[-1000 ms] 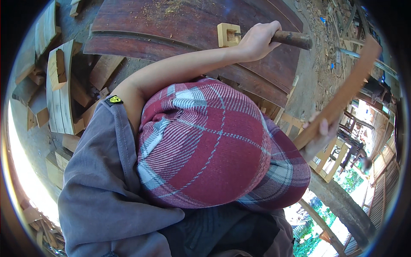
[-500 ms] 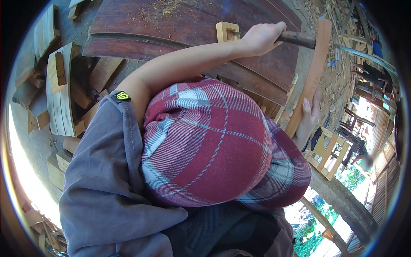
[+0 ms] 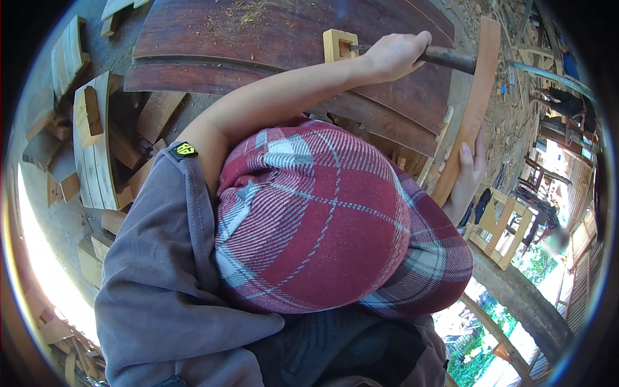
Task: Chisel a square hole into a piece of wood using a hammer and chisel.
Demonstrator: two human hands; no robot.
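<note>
My left hand (image 3: 401, 54) is wrapped round the dark handle of a chisel (image 3: 449, 59). Its thin metal shaft runs into the opening of a small pale wooden block (image 3: 340, 46), where the tip is hidden. Against the handle's butt end lies a long, flat, slightly curved wooden stick (image 3: 475, 97). My right hand (image 3: 467, 173) grips this stick lower down, the thumb on one side and fingers on the other. The block rests on a reddish-brown wooden work surface (image 3: 296, 42). A plaid cap covers the middle of the view and hides part of that surface.
Sawdust and chips (image 3: 248, 16) lie on the work surface. Stacked wood offcuts (image 3: 93, 148) crowd the left. To the right are a scrap-strewn floor (image 3: 516, 129), a small wooden frame (image 3: 500, 226) and a thick beam (image 3: 525, 297). A person (image 3: 567, 106) is at the far right.
The stick and the small block have shifted slightly toward the top of the view. Both grips are unchanged, and the stick still meets the chisel handle.
</note>
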